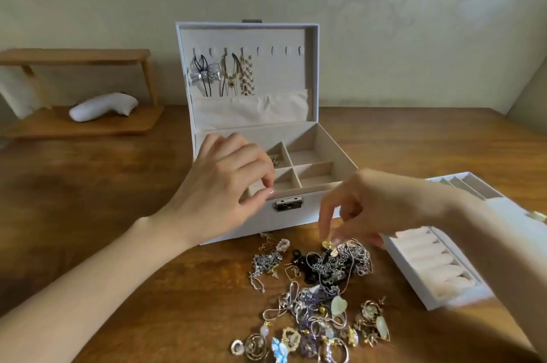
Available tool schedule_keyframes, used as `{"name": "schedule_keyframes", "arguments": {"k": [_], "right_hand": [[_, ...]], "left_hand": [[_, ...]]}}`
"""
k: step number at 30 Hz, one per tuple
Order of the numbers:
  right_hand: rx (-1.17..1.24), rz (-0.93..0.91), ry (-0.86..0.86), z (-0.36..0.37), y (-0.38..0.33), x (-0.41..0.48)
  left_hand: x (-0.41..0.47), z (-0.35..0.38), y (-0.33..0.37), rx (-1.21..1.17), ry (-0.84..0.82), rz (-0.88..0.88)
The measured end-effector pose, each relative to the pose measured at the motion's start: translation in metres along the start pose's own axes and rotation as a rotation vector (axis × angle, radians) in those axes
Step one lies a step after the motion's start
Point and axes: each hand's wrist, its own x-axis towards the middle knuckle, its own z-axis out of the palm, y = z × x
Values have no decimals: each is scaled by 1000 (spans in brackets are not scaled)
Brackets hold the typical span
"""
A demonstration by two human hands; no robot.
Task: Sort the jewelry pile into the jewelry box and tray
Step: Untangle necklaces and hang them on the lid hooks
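Jewelry box (291,225): white, stands open at the middle of the table (118,191) with its lid upright against the wall. The left compartments are hidden under the left hand; the four to the right show only beige lining.
Wooden shelf (83,126): far left on the table, cut off by the frame edge. Bare wood lies between it and the box.
Tray (426,259): white, with a row of ring rolls, just right of the pile. Its far half is crossed by the blurred right forearm and its corner runs toward the frame edge.
Jewelry pile (322,288): on the table just in front of the box, a tangle of silver chains, black loops, gold hoops, pale stones and a blue piece. Single items are hard to tell apart, and the nearest rings reach the bottom edge.
Left hand (225,182): over the box's front-left corner, the grip pressed thumb to forefinger. I cannot tell whether anything is held.
Right hand (379,203): blurred, its grip pointing down and pinching a gold piece (328,245) at the top of the pile.
Necklaces (231,75): several hang from the left hooks inside the lid.
Clasp (288,204): metal, centred on the box front.
Small trinket (275,160): in a back compartment, half hidden by the left fingers.
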Motion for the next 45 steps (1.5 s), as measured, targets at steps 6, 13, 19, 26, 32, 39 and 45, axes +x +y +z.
{"name": "schedule_keyframes", "arguments": {"k": [6,13,19,26,32,39,45], "right_hand": [[-114,-31,-30,23,-8,14],[-193,-185,245,61,-21,37],[-234,-172,297,66,-18,42],[140,-176,360,47,-18,30],[633,-244,550,38,-13,31],[802,-294,558,39,-12,33],[872,-243,579,39,-10,36]], "left_hand": [[2,-5,0,-75,-100,61],[4,-11,1,-133,-252,91],[0,-8,0,-154,-253,82],[4,-16,7,-506,-196,-134],[6,-21,17,-804,-328,-437],[7,-18,13,-915,-272,-526],[6,-19,13,-889,-199,-560]]}}
